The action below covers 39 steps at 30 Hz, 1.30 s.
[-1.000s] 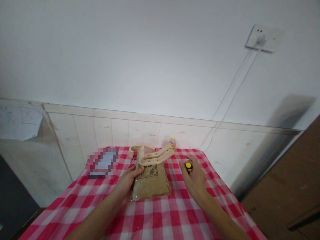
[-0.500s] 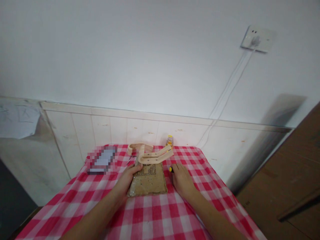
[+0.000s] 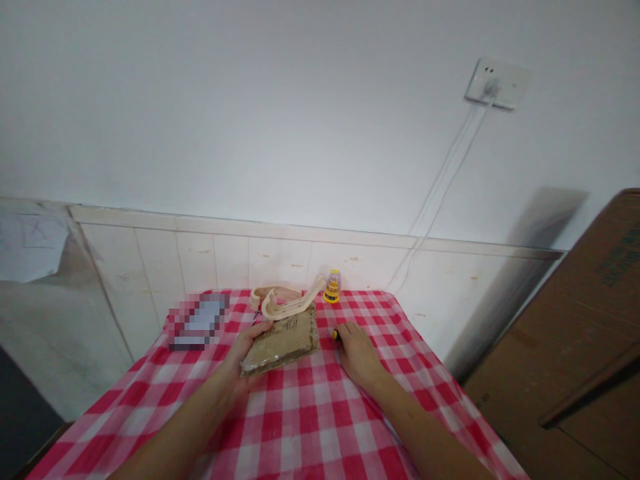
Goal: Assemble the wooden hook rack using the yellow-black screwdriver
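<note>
My left hand is closed on the left edge of a flat brown cardboard piece with dark printing and shiny clear tape. The piece is tilted, its near edge showing its thickness. A curved pale wooden piece lies across its far end. Behind that, a second curved wooden piece is partly hidden. My right hand rests on the cloth to the right, fingers curled round a small screwdriver; only its black and yellow end shows.
A yellow-based, clear-topped bit holder stands at the table's back edge by the wall. A blurred-out phone-like object lies at the left on the checked tablecloth. A large cardboard box leans at the right.
My left hand has tilted and turned the cardboard piece, with the wooden piece on it, and shifted it slightly left. The bit holder shows more fully. My right hand keeps its grip.
</note>
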Each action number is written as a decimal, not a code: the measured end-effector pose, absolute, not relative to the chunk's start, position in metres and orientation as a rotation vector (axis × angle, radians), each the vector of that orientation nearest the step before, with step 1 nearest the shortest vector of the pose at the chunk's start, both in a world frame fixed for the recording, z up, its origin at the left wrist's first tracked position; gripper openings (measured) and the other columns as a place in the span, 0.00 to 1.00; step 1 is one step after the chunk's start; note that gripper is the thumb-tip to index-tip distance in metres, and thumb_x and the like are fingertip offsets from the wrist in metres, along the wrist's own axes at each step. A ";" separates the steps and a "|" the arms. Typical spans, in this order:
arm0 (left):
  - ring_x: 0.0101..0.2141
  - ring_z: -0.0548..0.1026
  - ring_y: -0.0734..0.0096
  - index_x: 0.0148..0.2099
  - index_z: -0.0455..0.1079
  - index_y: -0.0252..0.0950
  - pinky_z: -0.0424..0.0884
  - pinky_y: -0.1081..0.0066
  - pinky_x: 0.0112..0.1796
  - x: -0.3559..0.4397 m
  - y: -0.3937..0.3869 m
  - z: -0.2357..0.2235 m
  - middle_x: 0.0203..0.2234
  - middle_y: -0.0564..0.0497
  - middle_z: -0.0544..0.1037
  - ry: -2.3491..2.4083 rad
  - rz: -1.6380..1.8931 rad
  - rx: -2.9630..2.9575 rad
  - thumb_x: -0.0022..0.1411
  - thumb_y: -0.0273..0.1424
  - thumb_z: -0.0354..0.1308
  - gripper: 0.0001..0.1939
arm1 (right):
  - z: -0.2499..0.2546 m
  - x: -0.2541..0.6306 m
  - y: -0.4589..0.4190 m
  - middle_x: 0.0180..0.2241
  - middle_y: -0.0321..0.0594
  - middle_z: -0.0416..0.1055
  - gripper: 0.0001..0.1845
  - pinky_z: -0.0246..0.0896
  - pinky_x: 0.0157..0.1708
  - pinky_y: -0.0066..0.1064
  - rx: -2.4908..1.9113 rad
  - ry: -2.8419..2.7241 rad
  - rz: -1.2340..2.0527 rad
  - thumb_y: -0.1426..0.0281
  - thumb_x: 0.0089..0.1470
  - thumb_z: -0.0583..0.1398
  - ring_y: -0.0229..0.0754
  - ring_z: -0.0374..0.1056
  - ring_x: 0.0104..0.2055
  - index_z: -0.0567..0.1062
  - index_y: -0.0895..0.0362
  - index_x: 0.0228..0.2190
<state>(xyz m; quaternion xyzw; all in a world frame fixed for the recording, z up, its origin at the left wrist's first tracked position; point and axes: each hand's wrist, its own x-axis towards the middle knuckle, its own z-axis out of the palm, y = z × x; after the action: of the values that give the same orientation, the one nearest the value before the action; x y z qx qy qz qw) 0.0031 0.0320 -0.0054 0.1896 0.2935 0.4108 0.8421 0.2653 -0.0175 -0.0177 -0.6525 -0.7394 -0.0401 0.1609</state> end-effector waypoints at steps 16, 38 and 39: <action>0.32 0.85 0.52 0.57 0.70 0.28 0.82 0.59 0.33 0.007 0.020 -0.003 0.35 0.38 0.85 0.778 0.828 0.532 0.60 0.29 0.61 0.23 | -0.017 0.269 -0.016 0.39 0.46 0.75 0.08 0.61 0.44 0.38 -1.680 -1.909 -0.136 0.78 0.59 0.58 0.49 0.68 0.43 0.76 0.56 0.37; 0.34 0.84 0.52 0.55 0.68 0.34 0.79 0.59 0.34 0.020 0.002 -0.009 0.38 0.42 0.84 0.820 0.970 0.818 0.51 0.29 0.67 0.28 | 0.066 0.238 -0.025 0.32 0.36 0.76 0.17 0.70 0.33 0.33 -1.262 -1.401 0.295 0.59 0.56 0.65 0.42 0.74 0.32 0.75 0.54 0.44; 0.35 0.84 0.51 0.55 0.68 0.34 0.79 0.59 0.34 0.020 0.001 -0.009 0.39 0.42 0.84 0.819 0.968 0.813 0.51 0.29 0.67 0.29 | 0.066 0.237 -0.021 0.32 0.37 0.76 0.17 0.69 0.33 0.33 -1.276 -1.414 0.283 0.59 0.56 0.65 0.42 0.74 0.31 0.75 0.54 0.44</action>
<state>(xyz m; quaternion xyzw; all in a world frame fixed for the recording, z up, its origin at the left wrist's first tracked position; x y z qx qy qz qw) 0.0197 0.0014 -0.0090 0.3693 0.3717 0.4394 0.7296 0.2373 -0.0215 0.0657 -0.5440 -0.6028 0.1207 0.5710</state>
